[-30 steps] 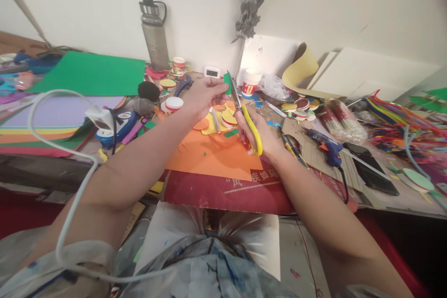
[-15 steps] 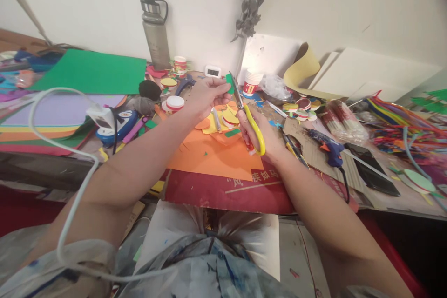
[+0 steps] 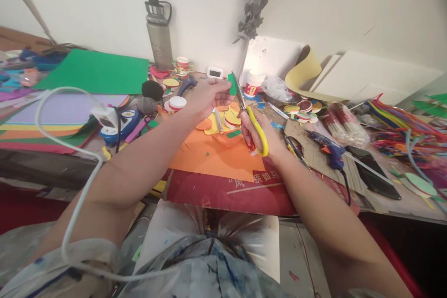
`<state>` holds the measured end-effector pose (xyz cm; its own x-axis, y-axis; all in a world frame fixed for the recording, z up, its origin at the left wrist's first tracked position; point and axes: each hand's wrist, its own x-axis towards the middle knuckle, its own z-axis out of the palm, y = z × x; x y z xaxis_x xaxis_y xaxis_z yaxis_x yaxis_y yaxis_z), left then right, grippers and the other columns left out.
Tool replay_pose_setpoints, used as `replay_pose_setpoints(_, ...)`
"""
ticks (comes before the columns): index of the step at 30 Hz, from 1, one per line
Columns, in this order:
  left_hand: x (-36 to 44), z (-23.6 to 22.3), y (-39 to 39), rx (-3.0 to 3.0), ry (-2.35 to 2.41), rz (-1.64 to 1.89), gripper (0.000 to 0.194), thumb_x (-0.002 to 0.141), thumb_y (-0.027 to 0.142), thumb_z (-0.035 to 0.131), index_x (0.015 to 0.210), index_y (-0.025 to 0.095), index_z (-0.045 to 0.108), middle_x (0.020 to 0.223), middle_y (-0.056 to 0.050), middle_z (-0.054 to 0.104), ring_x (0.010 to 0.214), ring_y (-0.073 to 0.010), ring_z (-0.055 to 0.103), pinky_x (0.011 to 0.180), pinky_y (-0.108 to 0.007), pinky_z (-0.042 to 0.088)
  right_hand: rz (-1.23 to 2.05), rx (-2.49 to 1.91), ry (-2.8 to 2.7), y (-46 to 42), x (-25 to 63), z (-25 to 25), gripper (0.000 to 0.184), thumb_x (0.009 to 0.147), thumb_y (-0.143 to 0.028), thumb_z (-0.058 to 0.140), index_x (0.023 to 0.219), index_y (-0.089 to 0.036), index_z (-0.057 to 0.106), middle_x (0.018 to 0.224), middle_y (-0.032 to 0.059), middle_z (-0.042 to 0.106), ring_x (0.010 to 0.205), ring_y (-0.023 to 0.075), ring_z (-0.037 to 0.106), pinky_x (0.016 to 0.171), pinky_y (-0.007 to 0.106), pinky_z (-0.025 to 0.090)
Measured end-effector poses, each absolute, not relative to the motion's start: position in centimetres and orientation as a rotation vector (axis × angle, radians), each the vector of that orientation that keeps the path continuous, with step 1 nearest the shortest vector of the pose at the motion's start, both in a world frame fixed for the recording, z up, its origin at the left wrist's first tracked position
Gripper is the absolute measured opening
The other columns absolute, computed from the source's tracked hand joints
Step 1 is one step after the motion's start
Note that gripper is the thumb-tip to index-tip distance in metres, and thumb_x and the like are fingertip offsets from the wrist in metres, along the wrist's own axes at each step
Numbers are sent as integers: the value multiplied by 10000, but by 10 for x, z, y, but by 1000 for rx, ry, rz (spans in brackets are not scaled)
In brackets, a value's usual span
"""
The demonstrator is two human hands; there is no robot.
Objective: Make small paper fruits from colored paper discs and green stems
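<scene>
My left hand (image 3: pixel 205 97) pinches a small green paper piece (image 3: pixel 232 84) above the table, fingers closed on it. My right hand (image 3: pixel 262 136) grips yellow-handled scissors (image 3: pixel 252 119), whose blades point up and meet the green piece's edge. Below both hands lies an orange paper sheet (image 3: pixel 216 156) on a dark red board (image 3: pixel 230 191), with yellow and orange paper circles (image 3: pixel 228 118) just beyond it.
A grey water bottle (image 3: pixel 159 32) stands by the wall. Green (image 3: pixel 94 72) and purple paper sheets lie at the left, with a white cable (image 3: pixel 75 158) over my left arm. A blue glue gun (image 3: pixel 330 151), a black phone (image 3: pixel 372 172) and coloured pipe cleaners (image 3: pixel 401 123) lie at the right.
Both hands, with the green piece and scissors, have stayed together and shifted slightly right in view. The scissor blades remain at the green piece.
</scene>
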<state>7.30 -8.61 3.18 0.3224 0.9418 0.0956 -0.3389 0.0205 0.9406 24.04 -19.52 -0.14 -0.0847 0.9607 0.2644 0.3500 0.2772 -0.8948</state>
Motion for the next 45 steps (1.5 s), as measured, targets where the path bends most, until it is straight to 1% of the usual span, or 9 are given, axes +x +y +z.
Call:
replay_pose_setpoints(4, 73, 30, -85, 1129, 691, 1128, 236, 897, 231, 870, 863, 157, 648, 709, -15, 761, 627, -98, 735, 714, -212, 617, 815, -1247, -1625, -196, 241, 0, 644, 933, -914, 571, 932, -272, 529, 500, -89, 460, 353, 105, 439, 308, 241, 373)
replay_pose_setpoints(10, 71, 30, -84, 1128, 693, 1116, 200, 920, 255, 836, 886, 150, 669, 760, -46, 794, 688, -131, 776, 757, -244, 647, 841, -1230, -1639, -199, 240, 3, 637, 926, -907, 596, 898, -278, 496, 529, -84, 473, 370, 103, 446, 306, 242, 365)
replay_pose_setpoints(16, 70, 32, -83, 1139, 707, 1115, 222, 904, 288, 857, 926, 147, 686, 784, -49, 804, 723, -145, 799, 793, -265, 664, 878, -1193, -1621, -198, 240, 0, 631, 926, -900, 608, 984, -275, 546, 554, -91, 458, 383, 105, 423, 330, 243, 352)
replay_pose_setpoints(22, 69, 34, -84, 1145, 720, 1122, 249, 894, 280, 877, 888, 151, 664, 767, -41, 791, 706, -135, 793, 780, -250, 658, 888, -1197, -1627, -200, 239, 3, 630, 937, -880, 610, 1080, -268, 566, 542, -95, 443, 391, 110, 414, 342, 239, 345)
replay_pose_setpoints(28, 69, 32, -83, 1146, 709, 1126, 274, 875, 278, 894, 837, 157, 651, 759, -42, 792, 686, -133, 784, 738, -238, 643, 903, -1201, -1621, -200, 238, 6, 654, 894, -919, 616, 957, -279, 504, 536, -94, 445, 381, 111, 413, 332, 251, 355)
replay_pose_setpoints(32, 69, 31, -82, 1154, 712, 1120, 267, 873, 276, 891, 835, 155, 656, 764, -43, 793, 687, -128, 782, 724, -225, 635, 929, -1233, -1637, -201, 239, 6, 683, 888, -965, 563, 899, -289, 467, 527, -91, 461, 356, 110, 420, 296, 257, 355)
replay_pose_setpoints(34, 68, 32, -82, 1161, 712, 1114, 252, 883, 271, 880, 840, 149, 664, 766, -48, 792, 681, -122, 776, 721, -219, 630, 925, -1230, -1663, -201, 240, 5, 690, 895, -976, 534, 904, -289, 473, 523, -91, 467, 351, 113, 430, 289, 258, 350)
replay_pose_setpoints(39, 68, 32, -82, 1171, 674, 1110, 255, 884, 275, 883, 832, 140, 673, 747, -49, 784, 635, -108, 748, 689, -211, 621, 878, -1160, -1678, -198, 241, 2, 674, 919, -960, 518, 960, -287, 511, 557, -88, 464, 399, 112, 427, 343, 266, 388)
replay_pose_setpoints(45, 69, 33, -84, 1144, 688, 1099, 300, 855, 283, 920, 812, 147, 657, 694, -30, 760, 594, -105, 734, 678, -211, 627, 934, -1213, -1639, -201, 240, 5, 695, 878, -981, 552, 908, -291, 471, 557, -92, 459, 374, 111, 437, 294, 263, 359)
